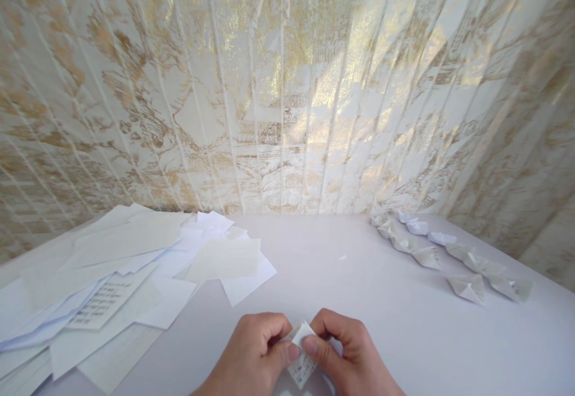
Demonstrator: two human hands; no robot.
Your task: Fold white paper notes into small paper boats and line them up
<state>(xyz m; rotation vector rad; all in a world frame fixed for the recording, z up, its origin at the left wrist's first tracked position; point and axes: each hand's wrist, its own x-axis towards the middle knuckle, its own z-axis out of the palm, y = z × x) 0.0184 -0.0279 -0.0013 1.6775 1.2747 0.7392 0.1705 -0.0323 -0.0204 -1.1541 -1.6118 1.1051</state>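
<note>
Low in the middle of the head view, a small folded piece of paper (302,369) with print on it is held in a diamond shape, one corner pointing up. My left hand (258,348) pinches its left side between thumb and bent fingers. On the other side, my right hand (344,348) grips it with the thumb pressed flat on its front. Both thumbs lie close together near the paper's middle. The fingers behind the paper are partly hidden.
A spread heap of loose paper sheets (121,252), one with printed lines, covers the left of the white table (305,264). Several small folded paper boats (467,288) stand in rows at the right. A tiny paper scrap (342,257) lies mid-table. Behind rises a gold-patterned wall (278,114).
</note>
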